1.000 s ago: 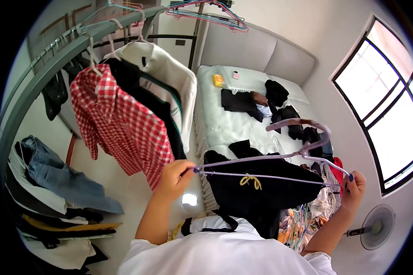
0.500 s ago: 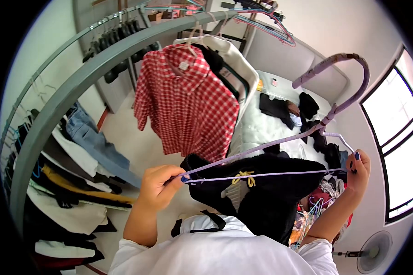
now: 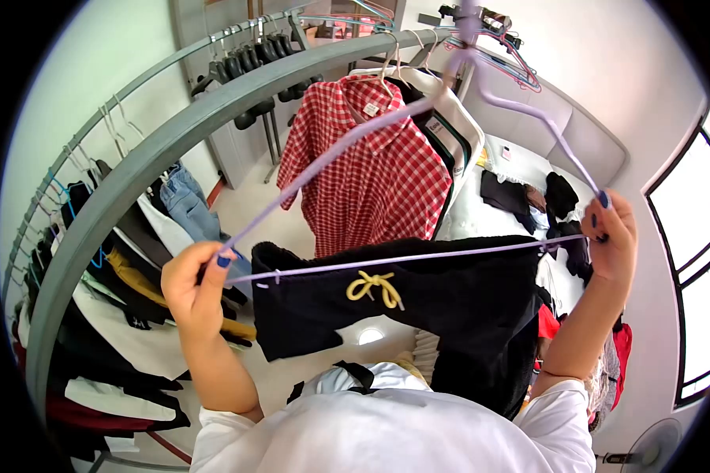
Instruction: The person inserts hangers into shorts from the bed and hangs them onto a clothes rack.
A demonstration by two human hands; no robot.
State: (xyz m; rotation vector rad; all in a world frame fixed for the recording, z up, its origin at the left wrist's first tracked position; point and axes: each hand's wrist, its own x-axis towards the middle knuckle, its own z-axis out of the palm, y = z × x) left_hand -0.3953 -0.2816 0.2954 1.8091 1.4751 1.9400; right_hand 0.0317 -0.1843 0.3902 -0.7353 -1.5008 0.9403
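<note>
A lilac clothes hanger stretches across the view between my two hands, its hook cut off at the top edge. My left hand is closed around the hanger's left corner. The right corner is pinched by my right hand. Black trousers with a yellow drawstring bow hang at the lower bar, their waistband just behind it. Small hooks on the bar lie over the waistband near its two ends; I cannot tell exactly how it is fastened. One trouser leg reaches down towards my white shirt.
A red checked shirt hangs on the curved grey rail ahead, with other garments behind it. Clothes hang on a lower rack at left. Several dark garments lie on the bed. A fan stands at lower right.
The hanger has come up closer to the camera, and my hands have moved higher and farther apart. The black trousers have risen and spread out with it. The view has shifted slightly.
</note>
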